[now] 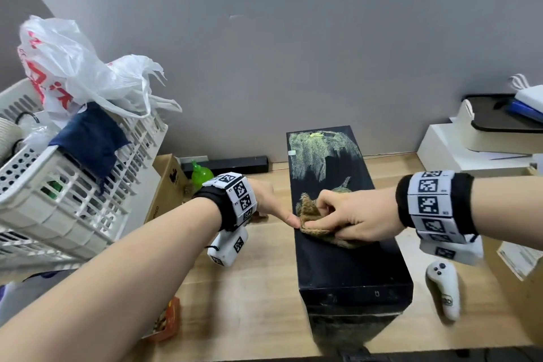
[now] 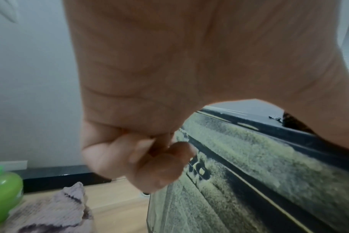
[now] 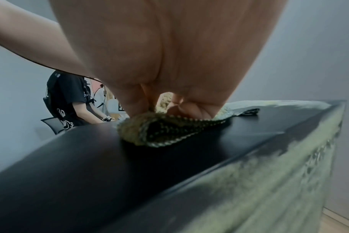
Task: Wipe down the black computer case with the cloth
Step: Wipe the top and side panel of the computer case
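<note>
The right hand (image 1: 349,219) lies on top of the black computer case (image 1: 346,258), its fingers curled round a bunched brownish-yellow cloth (image 1: 311,214) and pressing it against the case's top panel. In the right wrist view the cloth (image 3: 159,130) is folded over on itself under the fingertips (image 3: 191,108), flat on the dark top. The left hand (image 1: 269,200) is at the case's left edge, level with the cloth; its thumb reaches to the edge and touches the cloth's near corner, while the left wrist view shows the other fingers (image 2: 161,165) curled into the palm beside the case's side panel, holding nothing.

The case stands on a wooden surface (image 1: 258,288), its long axis running away toward the grey wall (image 1: 293,38). Its far top end carries a patch of yellowish dust (image 1: 317,150), and its side panel (image 2: 249,165) is coated in the same dust; the top near the cloth is dark and glossy.

Left of the case are a green bottle (image 1: 201,175), a second, greyish cloth (image 2: 56,209) lying on the surface, a cardboard box (image 1: 167,185) and a white plastic basket (image 1: 73,200) with a plastic bag (image 1: 76,67) on it. To the right lies a white controller (image 1: 445,288). White boxes (image 1: 470,147) stand near the wall.
</note>
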A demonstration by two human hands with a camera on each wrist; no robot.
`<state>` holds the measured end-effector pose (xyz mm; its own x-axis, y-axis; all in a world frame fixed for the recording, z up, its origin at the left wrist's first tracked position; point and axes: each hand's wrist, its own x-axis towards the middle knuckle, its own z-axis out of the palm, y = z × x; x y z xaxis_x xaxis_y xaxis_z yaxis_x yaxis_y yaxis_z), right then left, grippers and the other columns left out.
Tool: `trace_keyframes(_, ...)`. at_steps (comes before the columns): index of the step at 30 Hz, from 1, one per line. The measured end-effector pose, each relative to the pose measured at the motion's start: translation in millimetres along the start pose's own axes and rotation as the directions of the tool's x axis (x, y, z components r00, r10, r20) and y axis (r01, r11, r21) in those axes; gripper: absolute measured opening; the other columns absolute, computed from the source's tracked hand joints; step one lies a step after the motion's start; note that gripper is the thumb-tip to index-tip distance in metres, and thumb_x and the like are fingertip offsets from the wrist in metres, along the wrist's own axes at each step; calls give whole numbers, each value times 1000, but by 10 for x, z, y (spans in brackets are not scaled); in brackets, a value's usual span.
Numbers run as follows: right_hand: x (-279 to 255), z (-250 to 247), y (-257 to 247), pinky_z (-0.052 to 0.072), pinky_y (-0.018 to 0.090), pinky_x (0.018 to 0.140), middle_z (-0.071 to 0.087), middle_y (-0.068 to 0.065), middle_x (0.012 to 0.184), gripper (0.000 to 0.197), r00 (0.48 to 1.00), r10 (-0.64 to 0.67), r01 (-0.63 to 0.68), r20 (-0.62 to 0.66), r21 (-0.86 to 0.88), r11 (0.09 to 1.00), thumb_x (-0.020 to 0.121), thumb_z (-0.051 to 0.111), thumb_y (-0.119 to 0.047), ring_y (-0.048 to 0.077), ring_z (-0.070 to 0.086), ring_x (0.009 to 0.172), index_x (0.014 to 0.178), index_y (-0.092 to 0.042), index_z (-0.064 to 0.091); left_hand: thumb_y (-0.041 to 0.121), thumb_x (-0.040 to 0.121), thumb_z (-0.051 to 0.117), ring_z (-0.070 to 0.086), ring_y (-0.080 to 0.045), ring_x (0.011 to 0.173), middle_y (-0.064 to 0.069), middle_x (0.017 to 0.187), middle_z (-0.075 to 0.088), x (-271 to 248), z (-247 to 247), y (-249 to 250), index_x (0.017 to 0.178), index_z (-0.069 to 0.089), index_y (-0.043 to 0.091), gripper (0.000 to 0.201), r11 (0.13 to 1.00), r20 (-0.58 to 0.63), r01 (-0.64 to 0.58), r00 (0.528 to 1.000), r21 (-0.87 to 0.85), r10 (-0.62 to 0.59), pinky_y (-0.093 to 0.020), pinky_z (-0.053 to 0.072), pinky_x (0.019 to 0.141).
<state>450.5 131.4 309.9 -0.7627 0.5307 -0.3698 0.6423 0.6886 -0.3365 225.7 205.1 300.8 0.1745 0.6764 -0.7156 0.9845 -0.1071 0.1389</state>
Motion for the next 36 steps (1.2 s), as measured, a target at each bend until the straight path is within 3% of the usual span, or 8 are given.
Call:
trace_keyframes(6, 431, -217, 434, 33, 21, 99, 31, 1, 115, 49, 997, 31, -29, -74, 22, 999, 98, 43, -20, 15, 43, 102, 141, -44, 39, 95, 23, 68, 45, -21, 54, -4, 55, 57, 163, 67, -52, 69, 55, 17, 92, 999, -18, -45, 999, 6, 45, -34, 35, 62)
trace_keyframes(10, 877, -456, 743, 23, 8, 85, 29, 0, 110, 49, 983, 117, -115, -144, 20, 993, 98, 43, -18, 11, 39, 96, 142, -41, 40, 98, 19, 64, 47, -19, 54, -1, 55, 56, 219, 94, -85, 74, 56, 18, 97, 998, -97, -51, 994, 28, 53, -34, 40, 62)
trace_keyframes(13, 1161, -657, 1044, 29, 19, 100, 29, 0, 111, 47, 944, 242, -239, -225, 39, 970, 98, 43, -21, 14, 42, 99, 141, -39, 42, 96, 14, 67, 50, -17, 59, 3, 76, 73, 237, 100, -123, 93, 66, 14, 114, 999, -150, -34, 988, -6, 33, -35, 49, 68)
trace_keyframes(16, 1328, -809, 1259, 27, 21, 102, 28, 0, 111, 46, 915, 306, -310, -262, 28, 950, 99, 41, -23, 15, 42, 102, 142, -40, 41, 96, 14, 66, 42, -21, 60, 1, 62, 51, 167, 107, -111, 75, 58, 14, 103, 999, -92, -11, 996, -31, 8, -35, 35, 61)
trace_keyframes(19, 1381, -857, 1293, 26, 24, 106, 27, 1, 111, 46, 901, 338, -346, -273, 22, 938, 99, 40, -24, 22, 44, 115, 141, -40, 40, 98, 9, 64, 59, -18, 71, 8, 73, 62, 156, 132, -136, 88, 67, 12, 117, 998, -142, 2, 990, -60, -10, -30, 50, 69)
trace_keyframes(26, 922, -614, 919, 27, 16, 92, 30, 0, 110, 47, 915, 314, -304, -253, 79, 949, 97, 42, -20, 17, 45, 102, 138, -43, 45, 83, 21, 78, 52, -21, 120, -5, 123, 49, 0, 14, 77, 145, 27, 21, 147, 992, -298, -122, 948, -16, 112, -46, 48, 100)
trace_keyframes(31, 202, -206, 492, 39, 27, 96, 33, -2, 111, 46, 975, 170, -165, -140, 47, 985, 94, 48, -28, 14, 48, 96, 137, -46, 43, 80, 32, 80, 43, -24, 119, -2, 121, 39, -13, -220, 331, 123, 40, 16, 118, 983, -539, -146, 822, 111, 183, -44, 47, 97)
trace_keyframes(36, -158, -16, 438, 39, 24, 91, 31, -7, 109, 47, 979, 168, -163, -119, 52, 985, 95, 47, -30, 11, 46, 93, 138, -50, 39, 76, 32, 84, 45, -23, 113, -4, 117, 42, 0, -275, 518, 120, 46, 12, 115, 955, -408, -82, 891, 284, 198, -44, 49, 93)
